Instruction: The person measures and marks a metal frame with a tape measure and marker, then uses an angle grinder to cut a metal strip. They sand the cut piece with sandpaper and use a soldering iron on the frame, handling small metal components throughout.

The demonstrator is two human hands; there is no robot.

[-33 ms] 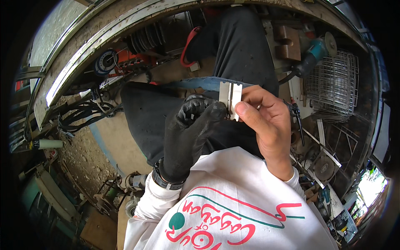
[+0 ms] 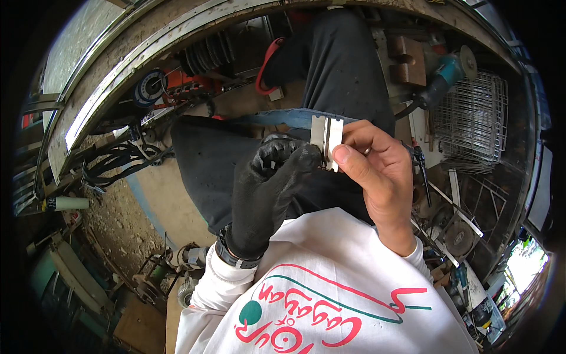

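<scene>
A small silver metal hinge [image 2: 334, 131] is held upright over my lap, its two flat leaves side by side with a dark line between them. Its ends have small notches. My left hand [image 2: 266, 180], in a black glove, pinches the left leaf near its lower end between thumb and fingers. Bare, my right hand [image 2: 380, 168] grips the right leaf, with the thumb on its face and the fingers behind. Both hands hide parts of the hinge's edges.
Dark trousers [image 2: 342, 65] spread beneath my hands. At the right are a teal angle grinder [image 2: 445, 74], a notched brown block [image 2: 408, 62] and a stack of wire mesh [image 2: 471, 121]. Black cables [image 2: 115, 162] lie at the left. A bench edge [image 2: 153, 38] curves across the far side.
</scene>
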